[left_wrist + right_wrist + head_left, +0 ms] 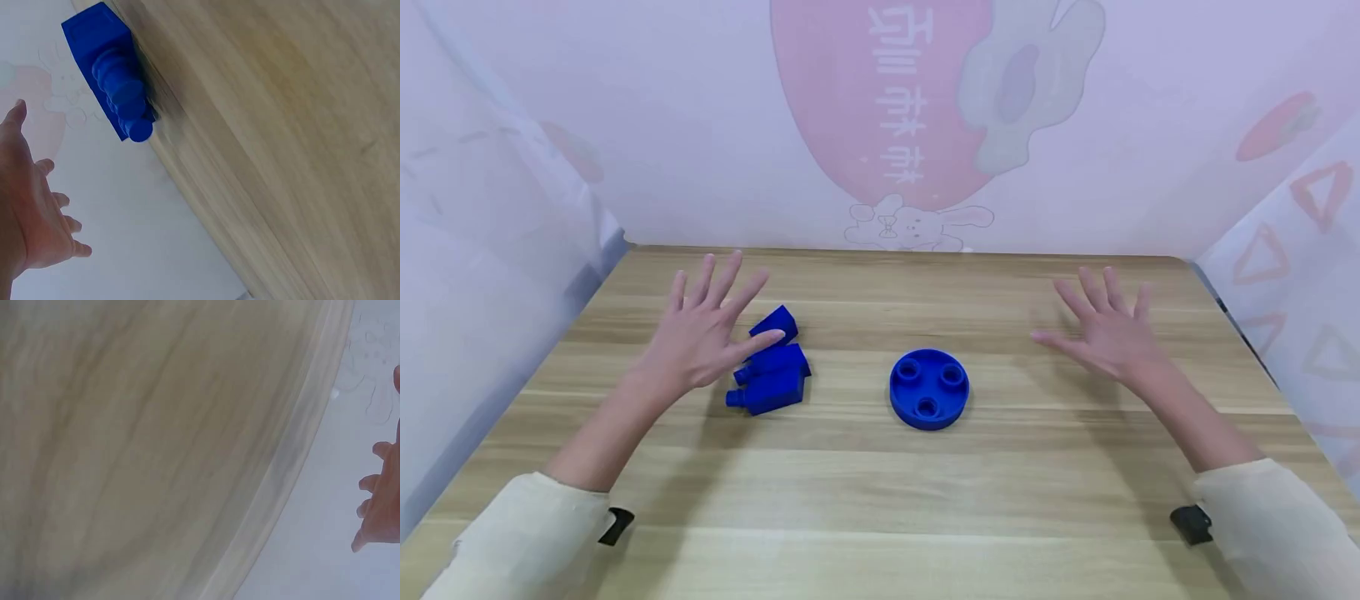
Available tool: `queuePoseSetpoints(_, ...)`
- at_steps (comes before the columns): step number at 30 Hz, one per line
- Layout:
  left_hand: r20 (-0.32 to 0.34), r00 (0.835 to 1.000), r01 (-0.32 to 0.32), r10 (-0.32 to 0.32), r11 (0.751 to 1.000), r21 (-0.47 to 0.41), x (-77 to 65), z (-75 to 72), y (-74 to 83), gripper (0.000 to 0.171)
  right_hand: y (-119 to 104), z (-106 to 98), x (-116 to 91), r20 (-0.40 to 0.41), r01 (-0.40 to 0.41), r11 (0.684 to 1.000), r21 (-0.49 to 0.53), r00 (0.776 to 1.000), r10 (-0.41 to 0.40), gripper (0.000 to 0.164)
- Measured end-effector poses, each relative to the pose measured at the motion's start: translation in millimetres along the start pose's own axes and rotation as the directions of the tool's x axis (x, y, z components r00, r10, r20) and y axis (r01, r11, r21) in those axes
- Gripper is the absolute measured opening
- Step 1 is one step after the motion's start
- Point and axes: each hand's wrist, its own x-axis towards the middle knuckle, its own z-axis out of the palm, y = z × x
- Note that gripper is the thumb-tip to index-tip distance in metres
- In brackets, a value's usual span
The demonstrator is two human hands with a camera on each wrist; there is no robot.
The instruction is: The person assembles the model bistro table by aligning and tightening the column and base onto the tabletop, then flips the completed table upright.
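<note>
On the wooden table lie several blue blocks with round pegs (775, 392), side by side left of centre. A round blue disc (929, 389) with a raised rim and three ring-shaped sockets sits near the middle. My left hand (700, 337) hovers beside the blocks, fingers spread, its thumb overlapping them in the head view. In the left wrist view the blocks (103, 37) appear end-on, pegs toward the camera, apart from the hand (34, 212). To the right of the disc my right hand (1112, 337) is held above the table with spread fingers, holding nothing.
The wood-grain table (880, 500) reaches back to a pale printed curtain (700, 125) with a strawberry and a bunny drawing. More pale sheeting (1292, 250) hangs along the right side, and likewise on the left.
</note>
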Motion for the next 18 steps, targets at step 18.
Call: queuePoseSetpoints(18, -0.027, 0.976, -0.216, 0.216, 0.951, -0.221, -9.5, 3.4, 41.0, 0.04, -53.4, 8.0, -1.3, -0.024, 0.257, 0.953, 0.162, 0.966, -0.256, 0.089)
